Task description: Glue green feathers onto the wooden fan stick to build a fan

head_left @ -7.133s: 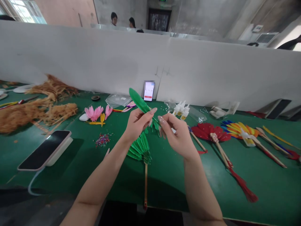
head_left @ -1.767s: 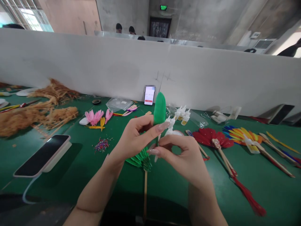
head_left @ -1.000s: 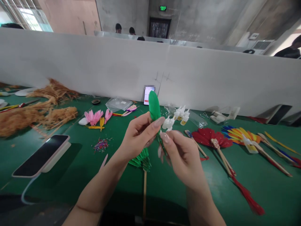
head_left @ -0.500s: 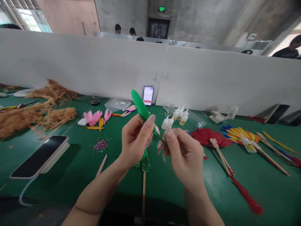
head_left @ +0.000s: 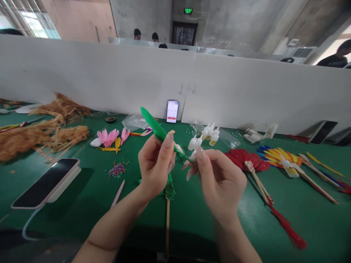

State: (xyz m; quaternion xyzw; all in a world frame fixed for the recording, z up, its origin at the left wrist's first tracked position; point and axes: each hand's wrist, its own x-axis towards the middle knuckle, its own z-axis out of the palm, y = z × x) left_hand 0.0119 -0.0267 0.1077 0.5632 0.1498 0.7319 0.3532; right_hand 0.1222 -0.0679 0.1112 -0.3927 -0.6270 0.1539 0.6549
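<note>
A green feather [head_left: 153,125] is held up between my two hands, its tip pointing to the upper left. My left hand [head_left: 155,166] is closed, pinching the feather's lower vane between thumb and fingers. Its thin quill end reaches my right hand [head_left: 219,179], whose thumb and forefinger are pinched together at the stem. Below my left hand lies a green feather fan [head_left: 169,190], partly covered by the hand, with a wooden handle [head_left: 168,223] running toward the front table edge.
Small glue bottles [head_left: 210,132] stand beyond my right hand. A red feather fan [head_left: 246,159] and a yellow-blue one [head_left: 282,157] lie right. Pink feathers [head_left: 108,138], colourful bits [head_left: 116,169], a phone on a stand [head_left: 46,182] and brown fibres [head_left: 55,128] lie left. A white partition [head_left: 109,76] stands behind.
The feather has tilted further left, its tip moving left and slightly down. My left hand has shifted slightly left, and my right hand a little right, leaving more of the stem showing between them.
</note>
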